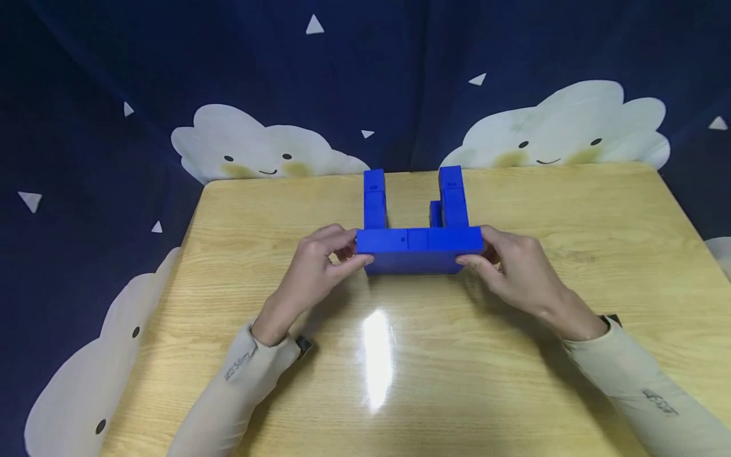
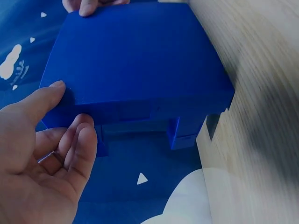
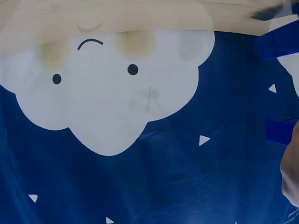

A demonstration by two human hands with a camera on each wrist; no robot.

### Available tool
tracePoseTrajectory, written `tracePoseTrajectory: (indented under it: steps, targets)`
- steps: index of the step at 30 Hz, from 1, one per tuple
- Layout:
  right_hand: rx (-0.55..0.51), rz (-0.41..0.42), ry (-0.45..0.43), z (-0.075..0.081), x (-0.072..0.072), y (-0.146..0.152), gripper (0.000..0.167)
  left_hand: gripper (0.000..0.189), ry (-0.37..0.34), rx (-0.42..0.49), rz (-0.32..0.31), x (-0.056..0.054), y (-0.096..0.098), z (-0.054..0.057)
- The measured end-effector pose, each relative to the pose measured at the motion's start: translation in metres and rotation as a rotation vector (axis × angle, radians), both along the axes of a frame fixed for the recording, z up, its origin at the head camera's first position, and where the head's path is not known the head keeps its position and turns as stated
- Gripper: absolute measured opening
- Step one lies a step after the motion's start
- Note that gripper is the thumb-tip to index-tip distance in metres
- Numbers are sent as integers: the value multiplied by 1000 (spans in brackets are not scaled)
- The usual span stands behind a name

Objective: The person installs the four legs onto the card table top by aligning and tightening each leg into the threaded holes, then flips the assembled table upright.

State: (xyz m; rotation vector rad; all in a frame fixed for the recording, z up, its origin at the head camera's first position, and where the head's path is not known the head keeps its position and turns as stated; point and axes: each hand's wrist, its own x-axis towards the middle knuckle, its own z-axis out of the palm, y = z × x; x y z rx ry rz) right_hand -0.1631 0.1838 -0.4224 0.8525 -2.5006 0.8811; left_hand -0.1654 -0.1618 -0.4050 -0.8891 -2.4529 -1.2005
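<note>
A small blue stool (image 1: pixel 419 240) with a flat square seat is tipped on its side, held between both hands over the wooden table. Its legs (image 1: pixel 374 200) point away from the person. My left hand (image 1: pixel 311 263) pinches the stool's left end, thumb on the seat face and fingers behind the edge. The right hand (image 1: pixel 514 270) grips the opposite end the same way. In the left wrist view, the broad seat (image 2: pixel 135 53) faces the camera, with the left thumb on its near corner. Only part of the right hand (image 3: pixel 290 172) shows in the right wrist view, beside blue legs (image 3: pixel 280 42).
The light wooden table (image 1: pixel 257 209) reaches to a dark blue curtain (image 1: pixel 400 76) with clouds and white triangles, hanging behind its far edge and down the left side. A bright light reflection lies on the tabletop in front of the stool.
</note>
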Motion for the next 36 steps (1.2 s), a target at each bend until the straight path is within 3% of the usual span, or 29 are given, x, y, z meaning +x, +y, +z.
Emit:
tracePoseTrajectory:
  steps: [4, 19, 28, 36]
  targets:
    - [-1, -6, -27, -1, -1, 0, 21, 32, -50, -5, 5, -2, 1, 0]
    - [15, -35, -116, 1, -8, -1, 18, 31, -99, -1, 47, -9, 2, -1]
    - [-100, -84, -247, -19, -6, 0, 17, 43, -185, 120, 65, -7, 4, -27]
    - [-144, -103, -285, -33, -7, 0, 17, 31, -260, 90, 81, -5, 7, -45]
